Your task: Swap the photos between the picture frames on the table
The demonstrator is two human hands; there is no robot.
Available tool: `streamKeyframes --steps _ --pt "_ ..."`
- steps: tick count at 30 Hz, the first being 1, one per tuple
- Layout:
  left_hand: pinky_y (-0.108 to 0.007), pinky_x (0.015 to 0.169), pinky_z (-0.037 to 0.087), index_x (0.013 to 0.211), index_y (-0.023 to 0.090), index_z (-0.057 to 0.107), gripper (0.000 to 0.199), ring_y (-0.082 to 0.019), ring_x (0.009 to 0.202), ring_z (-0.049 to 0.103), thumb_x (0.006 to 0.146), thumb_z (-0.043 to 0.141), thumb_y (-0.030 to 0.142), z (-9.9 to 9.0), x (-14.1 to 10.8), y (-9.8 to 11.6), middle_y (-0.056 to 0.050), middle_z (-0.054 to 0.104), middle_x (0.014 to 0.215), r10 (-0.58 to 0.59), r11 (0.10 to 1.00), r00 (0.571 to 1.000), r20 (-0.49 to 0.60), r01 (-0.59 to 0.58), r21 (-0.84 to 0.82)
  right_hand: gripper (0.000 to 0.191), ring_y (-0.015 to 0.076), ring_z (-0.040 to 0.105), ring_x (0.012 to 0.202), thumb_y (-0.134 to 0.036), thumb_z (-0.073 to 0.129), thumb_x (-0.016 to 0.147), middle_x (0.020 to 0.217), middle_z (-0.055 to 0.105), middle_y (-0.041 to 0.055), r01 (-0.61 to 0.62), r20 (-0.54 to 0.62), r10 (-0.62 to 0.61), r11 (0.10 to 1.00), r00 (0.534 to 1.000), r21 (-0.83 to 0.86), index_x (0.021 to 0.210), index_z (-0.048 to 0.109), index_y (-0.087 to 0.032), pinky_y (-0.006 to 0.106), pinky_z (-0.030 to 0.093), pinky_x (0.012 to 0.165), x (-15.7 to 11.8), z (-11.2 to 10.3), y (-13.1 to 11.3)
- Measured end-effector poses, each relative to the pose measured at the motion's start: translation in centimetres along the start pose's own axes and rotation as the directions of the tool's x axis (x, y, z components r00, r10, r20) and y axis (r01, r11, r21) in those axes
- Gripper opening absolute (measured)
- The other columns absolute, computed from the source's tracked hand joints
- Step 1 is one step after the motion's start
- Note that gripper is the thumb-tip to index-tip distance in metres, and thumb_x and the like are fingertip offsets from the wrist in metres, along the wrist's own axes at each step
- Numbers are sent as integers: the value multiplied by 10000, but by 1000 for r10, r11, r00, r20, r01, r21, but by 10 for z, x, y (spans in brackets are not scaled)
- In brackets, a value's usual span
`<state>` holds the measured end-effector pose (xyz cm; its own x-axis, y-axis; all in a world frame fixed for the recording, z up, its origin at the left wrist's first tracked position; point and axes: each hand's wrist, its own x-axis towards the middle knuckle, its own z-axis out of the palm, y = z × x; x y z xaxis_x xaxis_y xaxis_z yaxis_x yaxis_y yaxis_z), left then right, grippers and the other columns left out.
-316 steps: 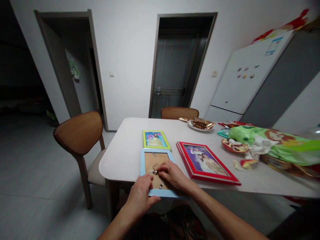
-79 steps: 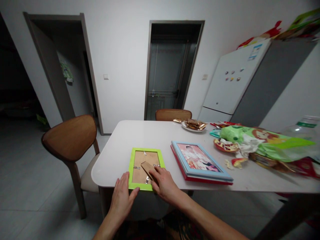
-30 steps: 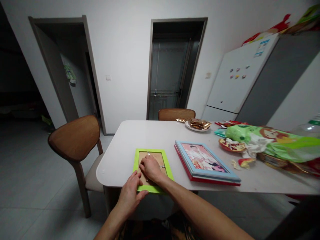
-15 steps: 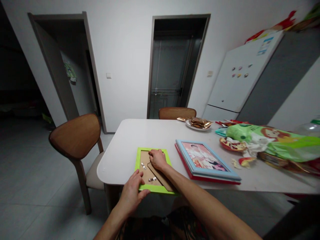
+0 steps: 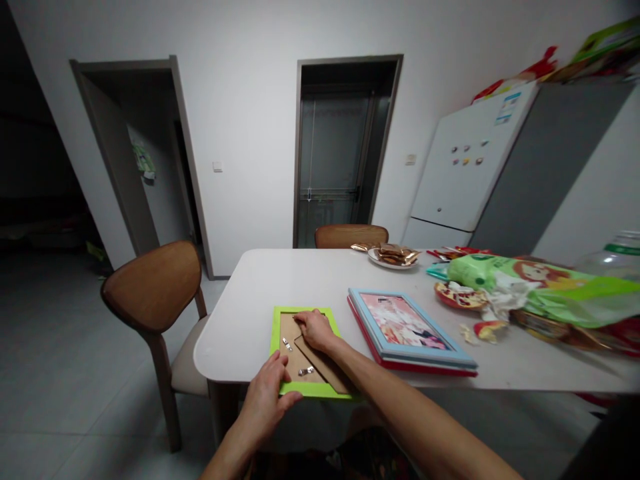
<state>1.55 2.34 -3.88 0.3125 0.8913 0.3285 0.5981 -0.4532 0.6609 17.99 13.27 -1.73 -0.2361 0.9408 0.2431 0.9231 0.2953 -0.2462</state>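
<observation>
A lime-green picture frame (image 5: 276,333) lies face down at the table's near edge, its brown backing board (image 5: 289,328) showing. A folding stand leg (image 5: 325,370) runs down the board, partly under my right forearm. Two small metal clips, one on the left (image 5: 287,345) and one lower down (image 5: 306,371), sit on the board. My left hand (image 5: 270,387) holds the frame's lower left corner, fingers on the left side and thumb along the bottom edge. With curled fingers, my right hand (image 5: 317,330) presses near the board's top; what its fingertips pinch is hidden.
Right of the frame lies a stack of picture frames (image 5: 405,327), light blue on top, red beneath. Beyond are a plate of gold packets (image 5: 395,257), an opened pomegranate (image 5: 460,295), peel pieces (image 5: 490,330) and a green plastic bag (image 5: 540,280). A wooden chair (image 5: 155,287) stands left.
The camera view has tilted up slightly, so everything sits lower in the picture. Both hands keep nearly the same places on the green frame.
</observation>
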Motion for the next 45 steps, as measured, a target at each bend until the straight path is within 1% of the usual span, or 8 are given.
streamKeyframes --steps 4,10,15,21,25,30,37,45 --pt "-395 967 322 786 187 554 180 -235 1178 378 623 631 184 1 1 -2 -104 534 1162 -10 1000 1000 10 10 -3 337 161 528 879 -169 471 701 1010 616 61 -16 68 17 1000 998 -8 1009 607 -184 228 357 760 -9 -17 21" --pt "-399 965 322 777 186 550 162 -238 1188 362 636 626 201 0 1 -3 -106 527 1168 6 1000 1000 15 -6 -13 264 175 546 837 -113 546 581 837 657 53 -10 185 17 999 982 -42 800 680 -178 206 359 734 -29 -25 44" --pt "-396 966 321 790 184 543 179 -232 1184 368 633 628 187 0 1 -3 -106 528 1164 1 1000 1000 17 -1 1 271 186 533 848 -75 420 680 827 634 116 -27 108 34 998 994 -63 779 669 -115 231 339 739 -31 -23 38" --pt "-394 959 325 758 196 525 167 -234 1189 361 630 631 180 4 5 -3 -95 525 1166 -4 1000 1000 -9 3 -15 275 167 495 896 -231 417 768 927 600 98 48 -23 -48 999 999 -15 921 625 -136 231 318 798 -52 -26 28" --pt "-399 960 318 771 194 517 160 -230 1196 349 647 617 180 9 11 -3 -98 521 1163 7 1000 1000 -26 -7 -17 313 190 504 838 -376 494 709 875 603 85 43 25 -42 998 999 -36 908 625 -173 252 343 712 -67 -25 15" --pt "-393 981 288 790 189 524 186 -228 1202 336 632 614 150 12 13 0 -105 481 1207 -10 999 999 -39 8 -44 349 175 527 831 -288 516 664 909 607 82 -10 15 10 1000 1000 19 983 598 -173 233 345 703 -64 -23 5" --pt "-372 951 318 984 174 513 340 -216 1115 439 652 579 189 9 26 4 -116 466 1215 -165 956 980 -109 132 -262 307 177 538 770 -264 518 644 849 609 82 -50 -48 53 998 997 44 915 625 -165 240 371 662 -59 -48 1" --pt "-278 757 454 997 171 498 315 -162 848 587 683 483 172 -19 42 -8 -43 613 951 -365 767 895 -255 134 -628 324 168 526 852 -299 512 705 929 597 76 111 -162 -74 965 984 237 990 591 -166 262 391 753 -65 -68 -32"
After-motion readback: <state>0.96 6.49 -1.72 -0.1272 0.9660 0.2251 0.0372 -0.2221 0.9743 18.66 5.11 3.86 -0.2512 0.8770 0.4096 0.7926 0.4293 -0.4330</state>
